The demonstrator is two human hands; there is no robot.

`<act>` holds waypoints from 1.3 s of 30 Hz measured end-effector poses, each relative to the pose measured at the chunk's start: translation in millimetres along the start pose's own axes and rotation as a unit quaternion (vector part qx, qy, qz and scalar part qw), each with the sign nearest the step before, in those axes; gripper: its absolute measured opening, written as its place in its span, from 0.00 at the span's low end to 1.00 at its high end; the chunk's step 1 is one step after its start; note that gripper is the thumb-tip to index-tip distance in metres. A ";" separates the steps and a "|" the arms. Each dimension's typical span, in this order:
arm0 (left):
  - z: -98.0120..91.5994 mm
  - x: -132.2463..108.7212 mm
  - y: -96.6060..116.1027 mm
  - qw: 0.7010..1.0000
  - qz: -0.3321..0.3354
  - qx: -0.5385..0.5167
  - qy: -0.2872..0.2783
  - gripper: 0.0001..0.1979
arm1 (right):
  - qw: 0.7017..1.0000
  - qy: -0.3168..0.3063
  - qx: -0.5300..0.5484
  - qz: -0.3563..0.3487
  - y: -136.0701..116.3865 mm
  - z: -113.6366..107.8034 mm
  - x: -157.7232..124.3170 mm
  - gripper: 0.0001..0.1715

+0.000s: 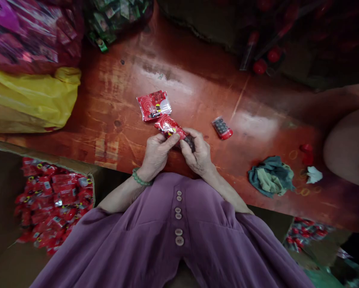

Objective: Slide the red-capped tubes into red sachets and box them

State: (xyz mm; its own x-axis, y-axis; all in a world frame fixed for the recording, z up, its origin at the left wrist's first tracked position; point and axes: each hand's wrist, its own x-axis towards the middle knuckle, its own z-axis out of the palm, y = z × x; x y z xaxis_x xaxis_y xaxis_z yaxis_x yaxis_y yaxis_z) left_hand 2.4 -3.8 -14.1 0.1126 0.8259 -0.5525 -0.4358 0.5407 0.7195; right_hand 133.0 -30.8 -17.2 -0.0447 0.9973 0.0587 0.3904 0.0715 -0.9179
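My left hand (158, 155), with a green bead bracelet at the wrist, pinches a shiny red printed packet (169, 126) between thumb and fingers. My right hand (198, 154) is closed on a small container of dark balls (189, 141), at the packet's right end. Fingers cover much of both, so I cannot tell how far the container sits inside the packet. Just beyond lies a small stack of flat red packets (151, 105), close to the held one. To the right, a clear container of dark balls with a red cap (222, 128) lies on its side.
The red-brown table (131, 132) spans the view. Left are a yellow bag (32, 100) and a box of filled red packets (55, 200). Right lie a crumpled cloth (271, 176) and rubber bands (304, 192). Red-capped tubes (259, 66) stand at the back.
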 end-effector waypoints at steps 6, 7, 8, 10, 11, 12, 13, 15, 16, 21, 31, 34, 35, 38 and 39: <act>0.7 5.0 0.3 1.000 0.021 0.002 0.016 0.18 | 0.998 0.007 0.051 0.045 -1.4 2.6 7.3 0.17; 1.0 6.3 2.0 0.999 0.028 -0.004 0.021 0.18 | 0.996 -0.013 0.068 0.056 -2.5 0.5 8.9 0.19; 1.2 7.5 4.1 0.999 0.034 -0.009 0.025 0.17 | 0.993 -0.038 0.084 0.067 -3.7 -2.1 10.1 0.21; 1.1 9.4 8.0 0.999 0.036 -0.014 0.020 0.16 | 0.985 -0.085 0.116 0.099 -5.4 -7.6 11.2 0.24; 0.8 9.9 9.4 0.999 0.034 -0.013 0.014 0.16 | 0.980 -0.094 0.129 0.116 -5.7 -9.8 11.0 0.24; 0.5 10.1 10.1 0.999 0.030 -0.012 0.005 0.16 | 0.978 -0.091 0.138 0.128 -5.6 -11.3 10.5 0.23; 0.2 10.0 10.3 1.000 0.027 -0.013 -0.003 0.16 | 0.978 -0.081 0.143 0.132 -5.2 -11.9 9.7 0.21; 0.1 9.2 9.2 0.999 0.028 -0.024 -0.013 0.16 | 0.983 -0.052 0.132 0.120 -4.0 -11.2 8.4 0.19; 0.1 8.8 8.4 0.999 0.032 -0.031 -0.014 0.16 | 0.986 -0.041 0.118 0.105 -3.4 -10.3 8.0 0.18; -0.9 8.9 9.4 0.998 0.037 -0.044 -0.018 0.16 | 0.995 -0.028 0.083 0.039 -2.6 -4.2 7.0 0.18; 4.4 8.7 9.9 0.997 0.035 -0.020 -0.060 0.17 | 0.989 -0.013 0.115 0.097 -3.5 4.5 4.3 0.23; 3.8 11.1 9.8 0.997 0.020 -0.040 -0.057 0.16 | 0.984 -0.071 0.126 0.103 -6.3 -4.5 4.5 0.25; 3.3 11.4 10.0 0.997 0.015 -0.045 -0.057 0.16 | 0.980 -0.087 0.137 0.113 -6.4 -7.6 4.0 0.25; 3.1 8.5 9.1 0.997 0.000 -0.039 -0.069 0.16 | 0.973 -0.085 0.175 0.125 -3.8 -13.2 1.0 0.25; 3.6 6.2 8.4 0.996 -0.008 -0.033 -0.079 0.16 | 0.972 -0.075 0.186 0.122 -2.3 -13.7 0.0 0.25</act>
State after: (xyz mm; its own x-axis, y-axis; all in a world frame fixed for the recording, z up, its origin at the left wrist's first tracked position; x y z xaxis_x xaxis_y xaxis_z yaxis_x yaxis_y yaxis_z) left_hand 2.6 6.4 -9.9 0.2565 0.8350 -0.4869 -0.4906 0.5465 0.6787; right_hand 144.7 -30.7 -9.7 -0.1362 0.9680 -0.2109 0.0475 -0.2063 -0.9773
